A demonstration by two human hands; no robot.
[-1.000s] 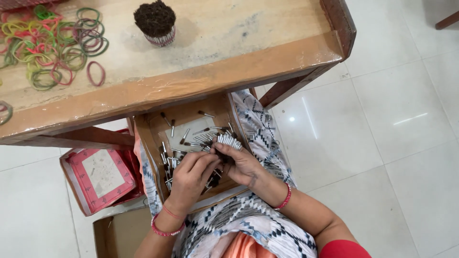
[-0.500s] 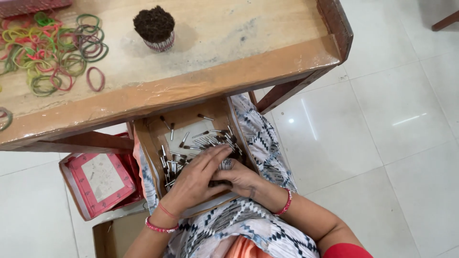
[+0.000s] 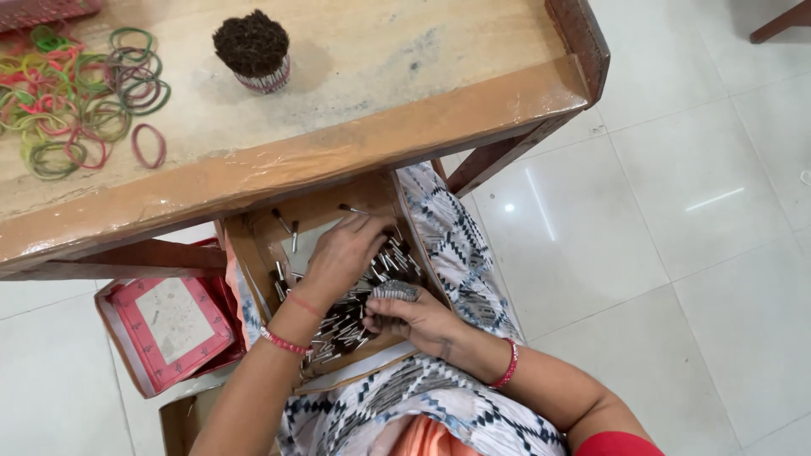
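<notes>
A shallow cardboard tray rests on my lap, filled with several small dark sticks with silvery ends. My left hand lies palm down, spread over the sticks toward the tray's far side. My right hand is closed around a tight bundle of sticks, their ends showing above my fingers. Red bangles circle both wrists.
A wooden table stands in front of my knees, carrying a pile of coloured rubber bands and a banded upright bundle of dark sticks. A red box with a white panel sits on the tiled floor at left.
My left hand has slid from the near part of the tray to its far side. The right hand has pulled back slightly, still gripping the bundle.
</notes>
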